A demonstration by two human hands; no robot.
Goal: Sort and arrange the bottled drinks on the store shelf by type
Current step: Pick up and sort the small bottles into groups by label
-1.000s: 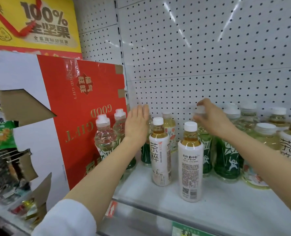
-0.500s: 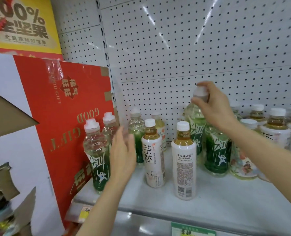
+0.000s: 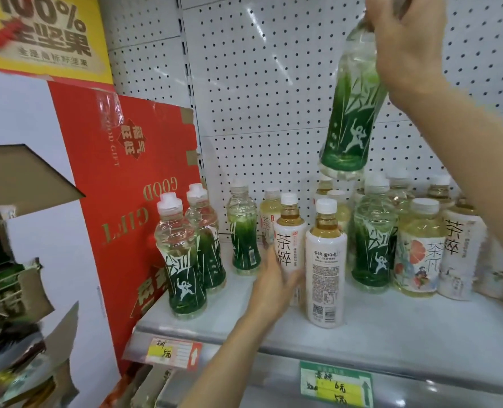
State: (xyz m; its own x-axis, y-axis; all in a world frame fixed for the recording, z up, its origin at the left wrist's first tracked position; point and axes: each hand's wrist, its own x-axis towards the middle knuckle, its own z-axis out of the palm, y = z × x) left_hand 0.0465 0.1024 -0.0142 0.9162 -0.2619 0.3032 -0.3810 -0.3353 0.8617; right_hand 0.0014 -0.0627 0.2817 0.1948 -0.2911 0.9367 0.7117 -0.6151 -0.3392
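My right hand point(image 3: 406, 45) grips the top of a green-label bottle point(image 3: 350, 125) and holds it high above the shelf point(image 3: 376, 328), tilted slightly. My left hand point(image 3: 274, 281) wraps round the lower part of a white-label tea bottle point(image 3: 288, 240) that stands on the shelf. A second white tea bottle point(image 3: 326, 266) stands just to its right. Three green-label bottles point(image 3: 182, 260) stand at the left, one of them further back. At the right stand another green bottle point(image 3: 372, 248) and several pale tea bottles point(image 3: 418, 254).
A red cardboard gift box point(image 3: 132, 178) leans against the shelf's left end. White pegboard point(image 3: 259, 83) backs the shelf. Price tags point(image 3: 337, 384) hang on the front rail. A yellow poster point(image 3: 38, 33) sits top left. Cluttered goods lie low at the left.
My right hand has lifted the green-label bottle off the shelf and well above the others. My left hand moved right and closed round the white tea bottle.
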